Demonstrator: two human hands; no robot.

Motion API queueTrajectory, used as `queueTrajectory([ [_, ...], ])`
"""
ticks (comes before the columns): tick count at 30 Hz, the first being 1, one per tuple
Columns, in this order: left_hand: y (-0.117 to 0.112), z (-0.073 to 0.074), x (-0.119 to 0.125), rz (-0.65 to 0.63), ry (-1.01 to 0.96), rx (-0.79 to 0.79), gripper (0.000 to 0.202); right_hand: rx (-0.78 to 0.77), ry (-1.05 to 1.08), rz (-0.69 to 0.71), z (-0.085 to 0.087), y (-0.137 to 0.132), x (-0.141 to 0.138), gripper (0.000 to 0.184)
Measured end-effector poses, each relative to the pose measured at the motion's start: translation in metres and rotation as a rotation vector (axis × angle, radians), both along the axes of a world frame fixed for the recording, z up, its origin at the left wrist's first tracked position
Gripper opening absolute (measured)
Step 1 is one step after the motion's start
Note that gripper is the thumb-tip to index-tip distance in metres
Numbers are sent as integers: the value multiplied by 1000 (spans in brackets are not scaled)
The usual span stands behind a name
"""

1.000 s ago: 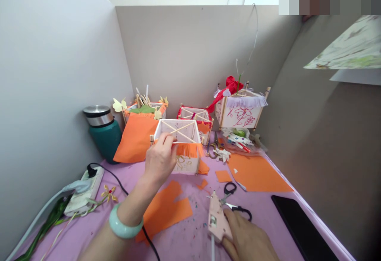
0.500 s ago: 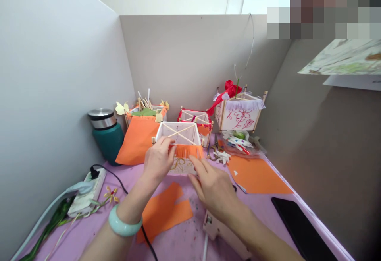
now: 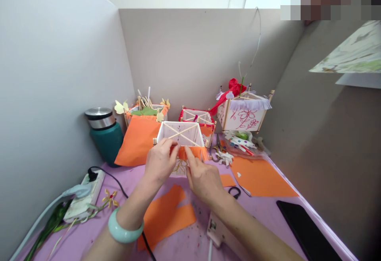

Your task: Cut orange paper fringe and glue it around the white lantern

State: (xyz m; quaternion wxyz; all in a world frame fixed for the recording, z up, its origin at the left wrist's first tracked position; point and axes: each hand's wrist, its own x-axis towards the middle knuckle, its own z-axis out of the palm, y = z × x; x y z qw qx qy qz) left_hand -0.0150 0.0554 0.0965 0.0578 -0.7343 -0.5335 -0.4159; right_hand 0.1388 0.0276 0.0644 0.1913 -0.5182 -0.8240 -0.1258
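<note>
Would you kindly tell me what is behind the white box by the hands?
A red-trimmed box shows behind the white box; its top and right edge are visible. Its lower left front is covered by the white box, so cannot be seen.

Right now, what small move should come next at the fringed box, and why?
Probably have the right hand run its index finger along the orange fringe toward the right end, pressing gently: that fingertip is mid-strip at the front of the box, the left hand is farther left, and strands stick out at the right corner.
</note>
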Motion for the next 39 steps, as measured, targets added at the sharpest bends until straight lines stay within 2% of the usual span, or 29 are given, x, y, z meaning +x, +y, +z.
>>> queueTrajectory([
  [9, 0, 1, 3, 43, -9, -41, 13, 69, -43, -39, -12, 8, 1, 65],
  [15, 0, 3, 2, 66, -29, -49, 11, 149, 68, 8, -21, 11, 10, 68],
  [18, -4, 1, 3, 80, -23, 65, 17, 160, 69, -11, -23, 10, 15, 74],
  [21, -13, -5, 7, 103, 66, 320, 17, 174, 74, 12, -24, 8, 18, 76],
  [24, -19, -17, 13, 19, 225, 469, 21, 181, 66, -9, -25, 8, 19, 75],
  [28, -16, -31, 21, -84, 343, 496, 33, 152, 31, -54, -27, 9, 19, 73],
  [32, -11, -37, 24, -70, 370, 472, 35, 151, 7, -72, -28, 11, 19, 69],
  [39, -11, -38, 25, -49, 363, 458, 35, 175, 34, -53, -32, 9, 23, 73],
])
